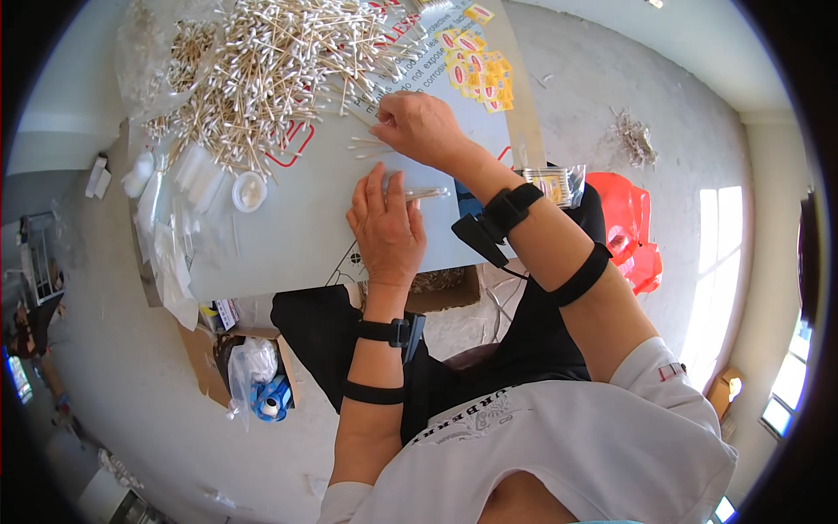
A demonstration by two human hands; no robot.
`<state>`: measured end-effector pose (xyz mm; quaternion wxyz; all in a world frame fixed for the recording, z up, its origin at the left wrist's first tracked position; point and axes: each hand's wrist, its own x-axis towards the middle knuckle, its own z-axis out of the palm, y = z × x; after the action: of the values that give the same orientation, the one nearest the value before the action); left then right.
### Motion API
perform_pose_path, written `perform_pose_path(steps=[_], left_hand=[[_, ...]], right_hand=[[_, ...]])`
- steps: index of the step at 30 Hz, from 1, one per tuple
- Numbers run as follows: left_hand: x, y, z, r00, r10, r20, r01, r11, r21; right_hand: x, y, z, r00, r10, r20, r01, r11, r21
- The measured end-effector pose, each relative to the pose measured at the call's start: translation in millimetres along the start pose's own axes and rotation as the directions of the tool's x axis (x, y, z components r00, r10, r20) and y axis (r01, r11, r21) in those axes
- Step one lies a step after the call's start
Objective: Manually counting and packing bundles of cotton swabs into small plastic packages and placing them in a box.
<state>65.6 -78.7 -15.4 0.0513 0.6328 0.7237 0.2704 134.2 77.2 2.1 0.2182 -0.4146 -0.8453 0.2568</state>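
Over the table point(288, 231), my left hand point(387, 229) is closed round a small bundle of cotton swabs point(429, 194), whose tips stick out to the right of the fingers. My right hand point(419, 128) is just beyond it, fingers curled and pinched together. What its fingertips hold, if anything, is hidden. A few loose cotton swabs point(365, 147) lie between the two hands, tips to the left. Farther back and to the left spreads a large heap of cotton swabs point(262, 74).
Yellow printed cards point(482, 74) lie at the far right of the table. Left are a round white tub point(250, 192) and clear plastic bags point(161, 61). A filled swab packet point(556, 185) sits by the right edge, near a red bag point(624, 227). Below stands a cardboard box point(206, 358).
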Motion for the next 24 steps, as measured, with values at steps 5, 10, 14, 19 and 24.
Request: perform_pose_path(steps=[5, 10, 14, 19, 24], left_hand=[[1.8, 2.8, -0.2, 1.0, -0.011, -0.004, 0.011, 1.0, -0.019], [0.3, 0.5, -0.9, 1.0, -0.013, -0.01, 0.013, 1.0, -0.01], [1.7, 1.3, -0.9, 1.0, -0.008, -0.013, 0.007, 1.0, -0.014], [1.2, 1.2, -0.7, 1.0, -0.009, -0.011, 0.008, 1.0, -0.007], [1.2, 1.7, 0.0, 1.0, -0.008, -0.015, 0.008, 1.0, -0.011]], right_hand=[[14.1, 7.3, 9.3, 0.999, -0.04, -0.01, 0.039, 0.994, -0.104], [9.0, 14.0, -6.5, 0.994, -0.034, 0.107, 0.043, 0.995, -0.087], [3.3, 17.8, -13.0, 0.993, -0.021, 0.117, 0.034, 0.993, -0.111], [-5.6, 10.2, -9.5, 0.989, -0.141, 0.044, 0.139, 0.988, 0.063], [-10.6, 7.5, -2.3, 0.993, -0.093, 0.079, 0.095, 0.995, -0.024]])
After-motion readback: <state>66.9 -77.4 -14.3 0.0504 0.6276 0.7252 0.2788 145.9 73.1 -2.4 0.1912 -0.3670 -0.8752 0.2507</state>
